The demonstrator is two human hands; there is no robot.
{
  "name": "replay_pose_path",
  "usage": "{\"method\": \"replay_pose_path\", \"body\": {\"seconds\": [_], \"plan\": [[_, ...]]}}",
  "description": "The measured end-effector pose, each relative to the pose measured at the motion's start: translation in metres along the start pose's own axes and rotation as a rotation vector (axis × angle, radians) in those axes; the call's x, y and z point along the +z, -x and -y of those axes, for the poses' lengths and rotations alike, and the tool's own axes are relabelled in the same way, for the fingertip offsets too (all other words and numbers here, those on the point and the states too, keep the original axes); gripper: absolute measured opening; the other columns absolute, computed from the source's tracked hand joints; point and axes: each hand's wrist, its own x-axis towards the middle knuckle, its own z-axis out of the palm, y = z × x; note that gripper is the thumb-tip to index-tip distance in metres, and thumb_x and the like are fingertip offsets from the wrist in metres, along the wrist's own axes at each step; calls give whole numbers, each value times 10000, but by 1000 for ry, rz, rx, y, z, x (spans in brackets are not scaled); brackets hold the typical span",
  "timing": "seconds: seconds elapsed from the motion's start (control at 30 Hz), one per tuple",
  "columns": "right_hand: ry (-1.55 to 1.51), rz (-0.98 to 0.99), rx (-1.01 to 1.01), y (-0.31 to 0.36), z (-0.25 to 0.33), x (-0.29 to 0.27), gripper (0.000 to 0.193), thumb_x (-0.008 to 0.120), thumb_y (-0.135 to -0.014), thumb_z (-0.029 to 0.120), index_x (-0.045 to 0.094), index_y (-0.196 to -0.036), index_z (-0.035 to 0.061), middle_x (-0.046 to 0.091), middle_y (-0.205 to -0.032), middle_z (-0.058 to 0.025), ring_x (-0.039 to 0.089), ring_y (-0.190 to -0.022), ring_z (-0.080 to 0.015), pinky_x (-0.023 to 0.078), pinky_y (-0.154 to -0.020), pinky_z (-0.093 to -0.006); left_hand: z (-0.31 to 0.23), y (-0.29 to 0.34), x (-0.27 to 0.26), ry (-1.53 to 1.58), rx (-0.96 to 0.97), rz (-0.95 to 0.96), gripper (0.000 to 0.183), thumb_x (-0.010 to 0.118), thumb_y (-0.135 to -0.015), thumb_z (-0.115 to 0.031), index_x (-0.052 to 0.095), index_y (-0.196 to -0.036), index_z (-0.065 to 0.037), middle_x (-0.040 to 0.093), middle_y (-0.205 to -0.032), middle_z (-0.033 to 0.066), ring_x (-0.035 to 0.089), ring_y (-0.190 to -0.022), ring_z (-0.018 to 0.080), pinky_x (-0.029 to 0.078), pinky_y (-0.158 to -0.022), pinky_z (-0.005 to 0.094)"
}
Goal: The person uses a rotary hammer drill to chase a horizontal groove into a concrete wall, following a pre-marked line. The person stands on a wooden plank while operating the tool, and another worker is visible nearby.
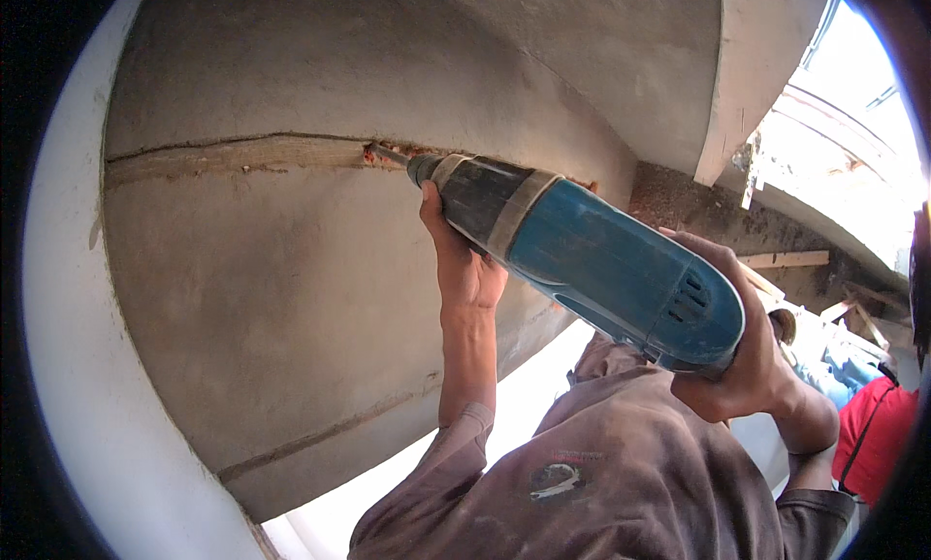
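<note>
A blue and black hammer drill (611, 255) slants across the middle, its nose up and to the left. My left hand (467, 269) is closed under the black front part, thumb up beside the chuck. At the rear end my right hand (742, 381) is wrapped round the handle, most of which is hidden. The steel bit (390, 155) meets a groove (233, 159) cut along the grey plastered wall (281, 298). Reddish broken brick (369, 154) shows at its tip. Whether the bit is turning, I cannot tell.
A pale curved edge (68, 298) runs down the left side. Grey concrete (621, 36) slopes overhead. At the right are a wooden strip (786, 259), a red cloth-like item (878, 429) and a bright opening (844, 133). A lower seam (330, 434) crosses the wall.
</note>
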Motion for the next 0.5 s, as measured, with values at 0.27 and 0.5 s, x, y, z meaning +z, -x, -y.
{"method": "replay_pose_path", "body": {"seconds": [0.27, 0.5], "plan": [[58, 35, 68, 54, -1, -2, 927, 737, -630, 98, 341, -1460, -29, 581, -1289, -238, 611, -1186, -313, 474, -1023, -399, 6, 47, 3, -130, -38, -22, 666, 420, -948, -686, 575, -1261, -119, 639, -1204, 105, 675, -1071, 214, 612, -866, 375], [27, 121, 88, 46, 16, 9, 965, 798, -697, 110, 290, -1515, 58, 605, -1268, -291, 687, -1048, -386, 573, -902, -436, -7, 50, 1, -68, -60, -250, 779, 420, -881, -749, 575, -1253, -81, 631, -1130, 186, 681, -1023, 315, 636, -804, 477]]}}
